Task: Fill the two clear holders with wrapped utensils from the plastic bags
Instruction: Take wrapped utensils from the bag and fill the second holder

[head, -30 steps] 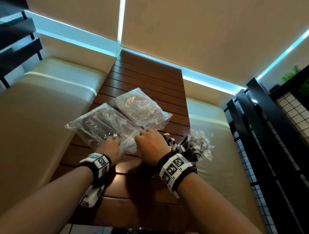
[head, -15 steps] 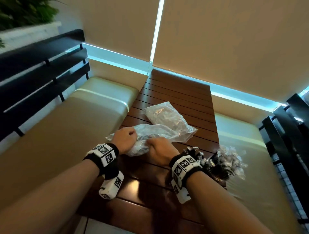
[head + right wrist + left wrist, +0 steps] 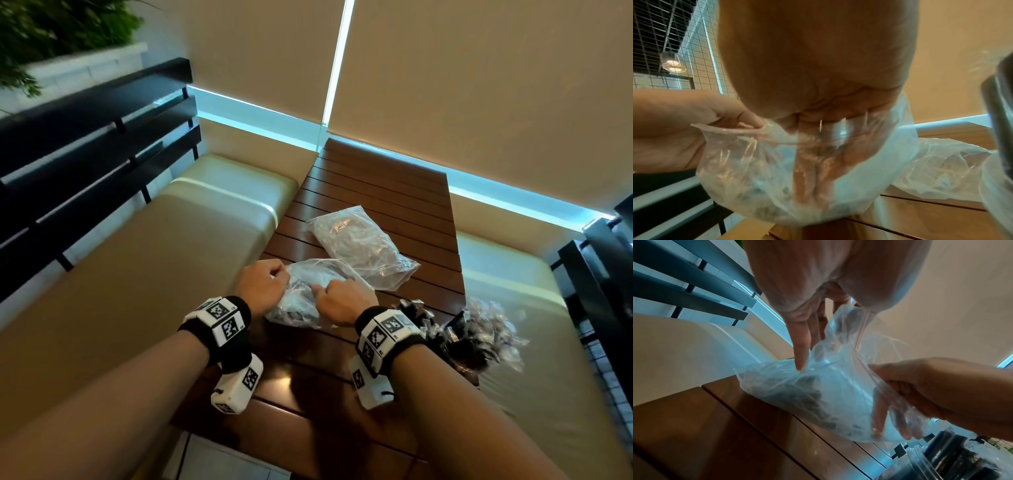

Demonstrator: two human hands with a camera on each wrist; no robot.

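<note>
A: Near bag [image 3: 301, 294]?
B: On table [image 3: 376, 192], mouth open; left hand [image 3: 262, 286] pinches its rim, right hand [image 3: 342, 301] reaches inside, grip unclear.
A: Progress?
B: Holders [image 3: 455, 334] right of it already part-filled; second bag [image 3: 359, 243] behind, untouched.

My head view looks down over slatted table [image 3: 376, 192]; both wrist views sit close, angled upward past palms; all three share near bag [image 3: 308, 291].
</note>
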